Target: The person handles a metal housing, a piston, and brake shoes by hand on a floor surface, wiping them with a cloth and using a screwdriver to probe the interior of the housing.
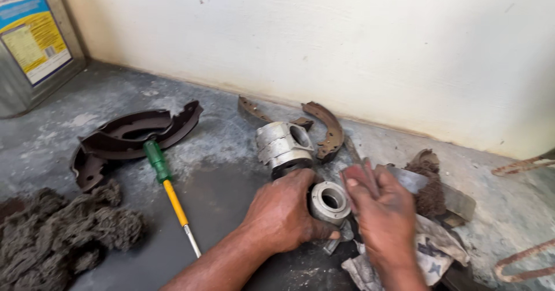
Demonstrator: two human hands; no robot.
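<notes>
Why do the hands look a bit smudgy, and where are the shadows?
In the head view, the right hand is slightly motion-blurred at the fingers, while the left hand on the round metal part looks sharper. The light is soft and even, so shadows are faint: a thin one beside the green-handled screwdriver. No strong glare; the wall is brightest.

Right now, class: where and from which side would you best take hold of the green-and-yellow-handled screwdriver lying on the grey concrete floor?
Probably the green-and-yellow-handled screwdriver is best taken by its thick green upper handle, coming from above with fingers across its width. It lies flat and slanted, and that end is the widest part. The dark curved brake shoes sit close by that end, so come straight down. Its thin metal tip lies beside the left hand's forearm.
</notes>
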